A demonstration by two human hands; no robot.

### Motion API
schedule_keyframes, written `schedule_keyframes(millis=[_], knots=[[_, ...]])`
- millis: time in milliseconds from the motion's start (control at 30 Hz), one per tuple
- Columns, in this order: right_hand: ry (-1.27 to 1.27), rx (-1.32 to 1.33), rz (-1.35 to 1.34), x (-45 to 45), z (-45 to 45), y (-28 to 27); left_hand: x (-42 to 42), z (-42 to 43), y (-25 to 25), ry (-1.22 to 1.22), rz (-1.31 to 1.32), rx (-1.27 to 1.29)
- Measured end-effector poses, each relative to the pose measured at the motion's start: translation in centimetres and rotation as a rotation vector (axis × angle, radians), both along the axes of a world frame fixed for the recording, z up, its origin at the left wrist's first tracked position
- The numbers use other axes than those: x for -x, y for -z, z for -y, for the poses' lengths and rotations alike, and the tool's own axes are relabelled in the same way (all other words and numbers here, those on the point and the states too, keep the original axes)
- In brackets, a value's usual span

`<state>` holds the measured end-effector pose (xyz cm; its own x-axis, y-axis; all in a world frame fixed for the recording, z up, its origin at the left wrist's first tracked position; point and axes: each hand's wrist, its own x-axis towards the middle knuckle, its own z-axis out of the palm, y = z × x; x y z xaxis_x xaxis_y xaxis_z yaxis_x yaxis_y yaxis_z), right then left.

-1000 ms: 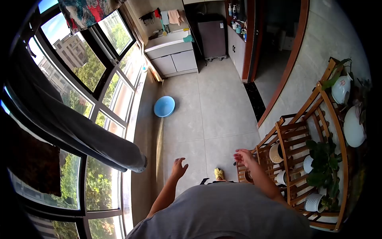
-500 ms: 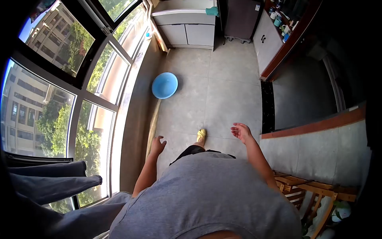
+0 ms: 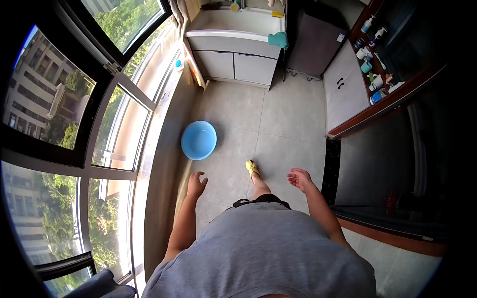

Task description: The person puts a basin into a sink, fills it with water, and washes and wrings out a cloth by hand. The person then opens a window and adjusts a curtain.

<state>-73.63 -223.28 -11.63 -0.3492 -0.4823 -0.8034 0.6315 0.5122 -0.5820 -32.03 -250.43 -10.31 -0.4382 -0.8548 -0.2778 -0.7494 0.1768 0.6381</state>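
My left hand [image 3: 197, 184] hangs over the floor at my left side, its fingers loosely curled and apart, with nothing in it. Just beyond it a round light blue basin [image 3: 198, 140] rests on the grey tiled floor near the window wall. Out to my right, my right hand [image 3: 299, 179] is raised with its fingers spread a little, also holding nothing. One foot in a yellow slipper [image 3: 252, 168] is forward on the tiles between the two hands.
Ahead stands a white sink cabinet [image 3: 255, 69] with a green cloth [image 3: 278, 39] over its edge. Beside it is a dark appliance [image 3: 318, 42]. Toiletries line a shelf [image 3: 368, 82] at the right, above a doorway. Windows run along the left.
The view has moved forward, closer to the basin, sink and shelf. The wooden plant rack at the right has left view. Both hands remain empty.
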Motion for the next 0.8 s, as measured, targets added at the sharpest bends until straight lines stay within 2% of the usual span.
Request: schedule_keyframes(millis=[33,67,167,300,367,467,633,733,800], knots=[[-0.011,-0.012,-0.001,1.5,2.5,0.4,1.0,0.8,0.4,-0.026,-0.004,-0.023],[-0.061,0.011,-0.008,3.2,5.5,0.6,1.8,1.9,0.9,-0.025,-0.007,0.058],[-0.156,0.030,-0.020,7.4,15.7,0.9,4.4,4.8,-0.2,-0.123,0.067,-0.019],[-0.394,0.022,-0.043,9.9,28.2,3.9,5.8,8.2,0.0,-0.241,-0.023,0.031],[-0.485,-0.017,-0.049,9.4,33.8,4.7,6.1,9.2,0.4,-0.307,-0.026,0.038],[-0.671,-0.042,-0.060,7.7,40.9,5.7,5.9,10.4,3.0,-0.443,-0.034,-0.062],[-0.842,-0.127,-0.051,4.1,49.4,9.6,5.7,12.5,7.5,-0.574,0.010,-0.226],[-0.889,-0.144,-0.005,1.6,53.4,12.9,5.5,14.0,9.5,-0.573,-0.028,-0.209],[-0.867,-0.136,0.052,0.1,55.9,15.3,6.1,15.4,9.8,-0.669,-0.030,-0.209]])
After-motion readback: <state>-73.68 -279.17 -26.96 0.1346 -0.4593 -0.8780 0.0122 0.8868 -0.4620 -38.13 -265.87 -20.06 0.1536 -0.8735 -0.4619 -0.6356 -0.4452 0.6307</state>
